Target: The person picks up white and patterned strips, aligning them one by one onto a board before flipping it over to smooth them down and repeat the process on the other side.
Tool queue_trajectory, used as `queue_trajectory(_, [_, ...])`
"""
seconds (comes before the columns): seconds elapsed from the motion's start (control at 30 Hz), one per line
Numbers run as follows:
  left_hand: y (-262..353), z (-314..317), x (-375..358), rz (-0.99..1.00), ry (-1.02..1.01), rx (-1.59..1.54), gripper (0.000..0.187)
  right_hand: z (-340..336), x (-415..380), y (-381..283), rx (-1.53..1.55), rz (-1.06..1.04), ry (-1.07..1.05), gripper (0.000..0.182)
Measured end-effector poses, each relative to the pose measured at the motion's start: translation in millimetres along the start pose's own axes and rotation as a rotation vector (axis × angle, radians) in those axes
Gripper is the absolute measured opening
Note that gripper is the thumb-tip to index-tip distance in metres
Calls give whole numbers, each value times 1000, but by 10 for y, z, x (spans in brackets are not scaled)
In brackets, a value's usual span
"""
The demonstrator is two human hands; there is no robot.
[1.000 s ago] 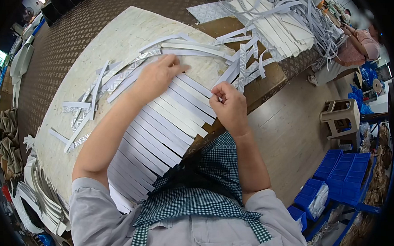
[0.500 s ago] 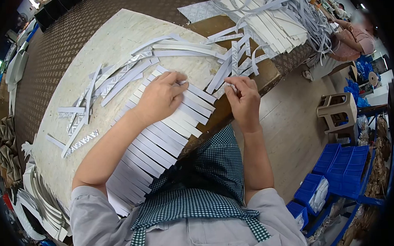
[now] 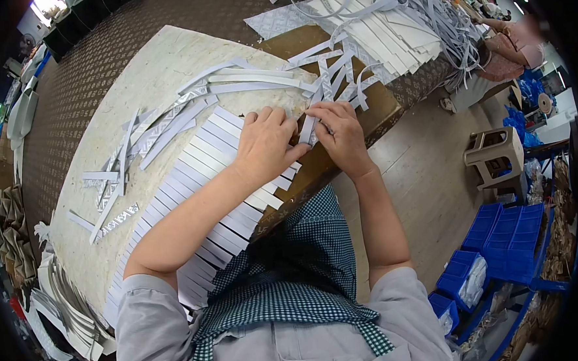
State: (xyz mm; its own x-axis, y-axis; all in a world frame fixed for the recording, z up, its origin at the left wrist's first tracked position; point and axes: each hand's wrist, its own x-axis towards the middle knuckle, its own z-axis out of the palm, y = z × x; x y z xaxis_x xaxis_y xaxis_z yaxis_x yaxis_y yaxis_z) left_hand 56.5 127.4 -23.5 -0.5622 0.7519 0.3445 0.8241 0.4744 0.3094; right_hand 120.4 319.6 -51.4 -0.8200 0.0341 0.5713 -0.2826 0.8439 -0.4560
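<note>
Both my hands are over the table edge. My left hand (image 3: 267, 142) is bent over the upper end of a row of pale strips (image 3: 197, 166), its thumb reaching towards the other hand. Between the hands stands a short patterned strip (image 3: 308, 128), pinched by the thumb and fingers of my right hand (image 3: 340, 135). The left thumb lies at the lower end of this strip; what its other fingers hold is hidden. Loose strips (image 3: 175, 124) lie scattered on the pale board (image 3: 108, 102) beyond the row.
A heap of strips (image 3: 385, 25) covers the far right of the table. A person (image 3: 517, 44) is behind it. On the right are a beige stool (image 3: 495, 156) and blue bins (image 3: 501, 238). Curved pale pieces (image 3: 67, 303) hang at the lower left.
My left hand has moved right, towards my right hand. My right hand has shifted slightly left, and the patterned strip now shows between them. The view has shifted a little.
</note>
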Motion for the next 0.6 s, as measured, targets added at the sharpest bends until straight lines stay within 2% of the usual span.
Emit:
queue_trajectory(0.1, [8, 71, 1, 13, 33, -19, 24, 6, -14, 10, 18, 28, 2, 29])
queue_trajectory(0.2, [14, 65, 61, -92, 65, -163, 18, 3, -19, 1, 9, 53, -21, 37])
queue_trajectory(0.3, [-53, 29, 168, -318, 73, -510, 12, 9, 26, -66, -30, 39, 3, 44])
queue_trajectory(0.47, [-152, -287, 210, -263, 125, -563, 13, 55, 174, -15, -34, 38, 148, 44])
queue_trajectory(0.6, [-371, -553, 160, -278, 218, -694, 11, 94, 386, 161, -10, -53, 205, 32])
